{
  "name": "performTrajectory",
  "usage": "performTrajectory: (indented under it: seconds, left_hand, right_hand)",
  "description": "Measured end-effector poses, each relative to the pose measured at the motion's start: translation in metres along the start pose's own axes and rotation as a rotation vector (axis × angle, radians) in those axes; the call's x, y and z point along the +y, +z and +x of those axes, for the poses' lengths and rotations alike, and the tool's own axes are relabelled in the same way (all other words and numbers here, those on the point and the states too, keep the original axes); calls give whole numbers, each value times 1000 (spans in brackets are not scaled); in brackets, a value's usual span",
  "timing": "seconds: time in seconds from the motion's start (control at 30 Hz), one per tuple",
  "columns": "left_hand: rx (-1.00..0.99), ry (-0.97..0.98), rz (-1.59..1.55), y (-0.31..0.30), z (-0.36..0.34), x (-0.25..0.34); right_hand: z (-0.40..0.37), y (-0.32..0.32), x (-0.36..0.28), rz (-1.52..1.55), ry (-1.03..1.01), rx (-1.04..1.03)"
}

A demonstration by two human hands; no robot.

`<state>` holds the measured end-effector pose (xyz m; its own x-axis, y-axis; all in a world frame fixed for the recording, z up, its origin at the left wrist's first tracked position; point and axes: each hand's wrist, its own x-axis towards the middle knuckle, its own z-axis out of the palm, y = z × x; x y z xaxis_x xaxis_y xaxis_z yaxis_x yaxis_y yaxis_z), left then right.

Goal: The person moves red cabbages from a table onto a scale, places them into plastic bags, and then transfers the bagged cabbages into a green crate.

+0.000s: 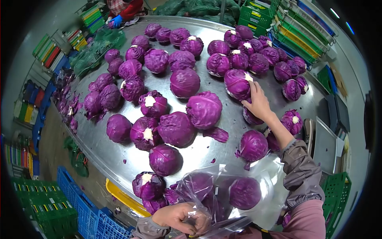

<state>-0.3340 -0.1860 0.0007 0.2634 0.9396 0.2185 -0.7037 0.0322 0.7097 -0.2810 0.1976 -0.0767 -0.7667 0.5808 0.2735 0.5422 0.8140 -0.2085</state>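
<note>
My left hand is closed on the edge of a clear plastic bag at the bottom centre. Inside or beneath the bag lies a red cabbage. Farther up on the right, my right hand reaches out with its fingers on the side of another red cabbage, which rests on the metal table. One more cabbage sits partly hidden under that hand. A loose purple leaf lies near the middle.
Many red cabbages stand across the table, with a green net at its far left. A co-worker's blue-gloved hand is at the far edge. Green crates stand behind; a yellow crate and blue crates are lower left.
</note>
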Motion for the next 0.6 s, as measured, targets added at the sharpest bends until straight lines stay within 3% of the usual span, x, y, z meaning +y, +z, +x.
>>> performTrajectory:
  seconds: [0.3, 0.6]
  left_hand:
    - [-39, 0, 46, -2, -3, -9]
    - [-45, 5, 95, 4, -6, -8]
  right_hand:
    - [-26, 6, -11, -273, 35, 21]
    - [-32, -1, -18, -296, 23, -6]
